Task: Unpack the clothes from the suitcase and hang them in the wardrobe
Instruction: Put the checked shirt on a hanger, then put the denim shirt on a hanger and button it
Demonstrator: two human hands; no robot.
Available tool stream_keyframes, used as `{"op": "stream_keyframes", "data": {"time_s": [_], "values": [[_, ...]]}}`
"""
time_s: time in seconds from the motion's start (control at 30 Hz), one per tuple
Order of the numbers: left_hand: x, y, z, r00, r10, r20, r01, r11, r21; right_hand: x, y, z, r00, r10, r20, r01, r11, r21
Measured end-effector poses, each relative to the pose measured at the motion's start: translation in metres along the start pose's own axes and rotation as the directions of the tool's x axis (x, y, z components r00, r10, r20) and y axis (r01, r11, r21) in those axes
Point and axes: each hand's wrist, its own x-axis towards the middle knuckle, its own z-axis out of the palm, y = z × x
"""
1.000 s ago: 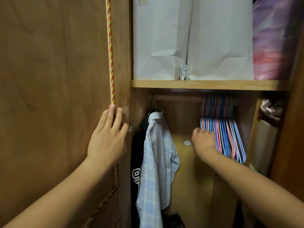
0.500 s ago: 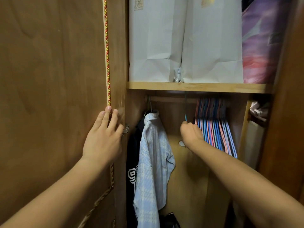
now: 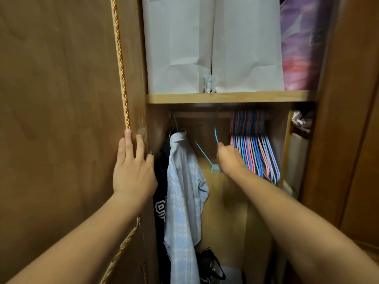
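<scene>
The left hand [image 3: 133, 171] is lying flat against the inner face of the open wardrobe door [image 3: 61, 119], fingers straight and pointing upward beside the red-and-gold braided cord [image 3: 121, 64] that is running down the door's edge, the forearm reaching up from the lower left. The right hand [image 3: 229, 158] is stretching into the hanging compartment with its arm extended from the lower right, its fingers curling around a thin blue hanger [image 3: 207, 156], which is tilting in the space between the hung clothes and the bundle of spare hangers [image 3: 254, 150]; the hanger's hook is standing just above the knuckles, below the rail [image 3: 201, 114]. A pale blue checked shirt [image 3: 184, 191] is hanging at the left end of the rail, with a dark garment [image 3: 161, 201] bearing white print just behind it. The spare hangers, pink, blue and lilac, are hanging packed together at the right end. On the shelf [image 3: 229, 97] above, two white paper bags [image 3: 211, 44] are standing side by side next to a purple-pink bundle [image 3: 301, 44]. The suitcase is not showing in this view.
</scene>
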Motion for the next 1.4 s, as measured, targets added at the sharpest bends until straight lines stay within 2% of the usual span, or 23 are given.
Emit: {"op": "stream_keyframes", "data": {"time_s": [0.1, 0.2, 0.3, 0.4, 0.47, 0.5, 0.53, 0.63, 0.7, 0.77, 0.8, 0.83, 0.9, 0.97, 1.0, 1.07, 1.1, 1.17, 1.23, 1.3, 1.37, 1.4], "values": [[-0.008, -0.005, 0.01, 0.999, 0.022, -0.042, -0.024, 0.999, -0.04, -0.045, -0.014, 0.016, 0.999, 0.036, 0.023, -0.037, 0.999, 0.041], [-0.029, 0.012, 0.024, 0.99, 0.068, -0.127, -0.099, 0.962, -0.253, -0.107, -0.013, 0.041, 0.997, 0.055, 0.059, -0.056, 0.998, 0.017], [-0.07, 0.058, 0.048, 0.969, 0.216, -0.124, -0.248, 0.867, -0.432, -0.199, -0.007, 0.07, 0.985, 0.055, 0.161, -0.062, 0.997, 0.04], [-0.147, 0.122, 0.076, 0.938, 0.345, 0.034, -0.235, 0.705, -0.668, -0.321, 0.0, 0.099, 0.959, 0.006, 0.285, -0.003, 1.0, -0.013], [-0.215, 0.161, 0.087, 0.885, 0.42, 0.203, -0.102, 0.599, -0.794, -0.418, 0.007, 0.104, 0.932, 0.076, 0.353, -0.062, 0.997, -0.052], [-0.251, 0.178, 0.093, 0.825, 0.474, 0.309, -0.016, 0.565, -0.825, -0.469, 0.008, 0.101, 0.891, 0.116, 0.439, -0.124, 0.992, -0.011], [-0.285, 0.192, 0.095, 0.736, 0.544, 0.403, 0.044, 0.555, -0.83, -0.519, 0.01, 0.096, 0.849, 0.159, 0.504, -0.203, 0.979, 0.034], [-0.379, 0.233, 0.092, 0.461, 0.725, 0.511, 0.056, 0.552, -0.832, -0.648, 0.018, 0.058, 0.739, 0.389, 0.549, -0.512, 0.855, 0.083], [-0.43, 0.259, 0.075, 0.328, 0.806, 0.493, 0.037, 0.511, -0.859, -0.712, 0.021, 0.025, 0.669, 0.501, 0.549, -0.641, 0.763, 0.084], [-0.472, 0.287, 0.054, 0.173, 0.891, 0.421, -0.039, 0.433, -0.901, -0.759, 0.025, -0.011, 0.619, 0.575, 0.536, -0.716, 0.693, 0.083], [-0.49, 0.301, 0.045, 0.122, 0.919, 0.375, -0.089, 0.386, -0.918, -0.778, 0.026, -0.03, 0.605, 0.61, 0.511, -0.748, 0.655, 0.105], [-0.505, 0.315, 0.035, 0.09, 0.94, 0.328, -0.133, 0.338, -0.932, -0.794, 0.028, -0.051, 0.589, 0.644, 0.489, -0.778, 0.616, 0.126], [-0.526, 0.341, 0.011, 0.084, 0.973, 0.217, -0.195, 0.229, -0.954, -0.824, 0.032, -0.088, 0.555, 0.701, 0.448, -0.826, 0.527, 0.199], [-0.542, 0.371, -0.008, 0.101, 0.994, 0.041, -0.299, 0.07, -0.952, -0.856, 0.038, -0.117, 0.493, 0.765, 0.415, -0.87, 0.418, 0.262], [-0.549, 0.386, -0.016, 0.075, 0.996, -0.047, -0.341, -0.019, -0.94, -0.872, 0.041, -0.126, 0.447, 0.8, 0.4, -0.89, 0.35, 0.294], [-0.562, 0.415, -0.027, -0.025, 0.985, -0.173, -0.374, -0.17, -0.912, -0.898, 0.049, -0.137, 0.345, 0.847, 0.404, -0.92, 0.219, 0.326], [-0.568, 0.427, -0.033, -0.103, 0.976, -0.193, -0.392, -0.218, -0.894, -0.91, 0.054, -0.14, 0.296, 0.861, 0.415, -0.933, 0.167, 0.318], [-0.577, 0.445, -0.046, -0.236, 0.959, -0.155, -0.455, -0.25, -0.854, -0.928, 0.069, -0.141, 0.215, 0.855, 0.471, -0.956, 0.087, 0.279], [-0.584, 0.465, -0.057, -0.302, 0.94, -0.161, -0.469, -0.293, -0.833, -0.94, 0.09, -0.128, 0.135, 0.81, 0.571, -0.977, 0.014, 0.212], [-0.604, 0.491, -0.065, -0.413, 0.882, -0.226, -0.492, -0.425, -0.76, -0.945, 0.115, -0.099, 0.063, 0.785, 0.616, -0.987, -0.041, 0.153], [-0.635, 0.515, -0.073, -0.501, 0.806, -0.315, -0.516, -0.571, -0.639, -0.948, 0.14, -0.049, 0.001, 0.807, 0.591, -0.947, -0.189, 0.259], [-0.655, 0.53, -0.067, -0.519, 0.772, -0.366, -0.499, -0.622, -0.603, -0.953, 0.155, -0.018, -0.067, 0.845, 0.531, -0.908, -0.272, 0.319]]}}
